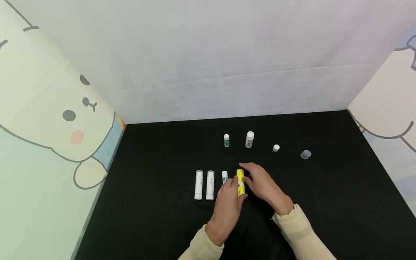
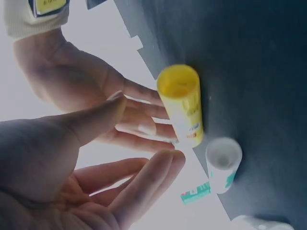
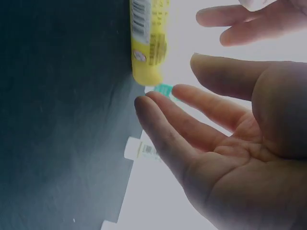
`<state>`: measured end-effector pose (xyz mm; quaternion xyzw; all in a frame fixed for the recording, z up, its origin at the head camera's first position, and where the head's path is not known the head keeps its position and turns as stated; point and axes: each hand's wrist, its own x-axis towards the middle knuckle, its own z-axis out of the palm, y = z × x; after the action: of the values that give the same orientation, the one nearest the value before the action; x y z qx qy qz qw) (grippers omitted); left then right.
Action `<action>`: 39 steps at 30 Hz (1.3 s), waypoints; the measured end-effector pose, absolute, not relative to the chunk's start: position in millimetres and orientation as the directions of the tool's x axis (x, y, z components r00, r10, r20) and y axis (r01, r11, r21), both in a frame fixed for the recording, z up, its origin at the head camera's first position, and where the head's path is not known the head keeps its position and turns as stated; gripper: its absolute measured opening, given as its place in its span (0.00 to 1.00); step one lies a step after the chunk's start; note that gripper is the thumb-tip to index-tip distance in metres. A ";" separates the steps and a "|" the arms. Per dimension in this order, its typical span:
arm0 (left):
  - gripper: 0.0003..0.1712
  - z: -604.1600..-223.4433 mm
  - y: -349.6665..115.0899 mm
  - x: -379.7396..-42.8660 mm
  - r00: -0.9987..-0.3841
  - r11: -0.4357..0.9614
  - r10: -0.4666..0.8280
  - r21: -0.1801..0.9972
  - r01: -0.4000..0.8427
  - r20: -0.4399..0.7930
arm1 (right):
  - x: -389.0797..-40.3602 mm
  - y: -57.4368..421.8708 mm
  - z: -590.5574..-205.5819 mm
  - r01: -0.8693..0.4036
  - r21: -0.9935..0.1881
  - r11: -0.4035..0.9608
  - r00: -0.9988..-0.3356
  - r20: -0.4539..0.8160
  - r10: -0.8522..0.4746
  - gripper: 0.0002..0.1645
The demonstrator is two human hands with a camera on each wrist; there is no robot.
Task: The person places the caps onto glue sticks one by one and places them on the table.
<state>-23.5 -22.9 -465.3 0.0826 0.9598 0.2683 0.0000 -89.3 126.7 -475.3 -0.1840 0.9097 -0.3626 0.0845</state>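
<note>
A yellow glue stick lies on the black table, its barcode label showing in the right wrist view. My left hand is beside its left and near end, fingers loosely bent and apart from it in the left wrist view. On the other side, my right hand has its fingers spread close by; whether they touch the glue stick I cannot tell. Left of it lies a smaller white-and-teal glue stick, partly hidden by my left hand. Two white glue sticks lie farther left, side by side.
Toward the back stand a small green container with a white cap and a larger white-capped one. A white cap and a translucent cap sit to their right. A pale cloth wall rises behind the table.
</note>
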 end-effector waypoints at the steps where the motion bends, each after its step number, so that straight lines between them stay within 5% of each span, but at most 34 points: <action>1: 0.34 -464.7 -23.8 -24.1 -0.987 0.839 0.152 0.521 0.155 0.049 | -89.1 128.2 -474.5 -0.275 -0.689 0.670 -0.920 -0.013 -0.391 0.28; 39: 0.32 -448.6 -88.4 -96.5 -0.997 0.779 -0.020 0.627 0.033 0.077 | -94.1 182.7 -459.2 -0.143 -0.677 0.722 -0.986 0.032 -0.165 0.27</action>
<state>-96.5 -88.4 -448.6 0.0036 0.9422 0.3326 -0.0398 -94.1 182.7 -459.2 -0.0830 0.9278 -0.3634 0.0154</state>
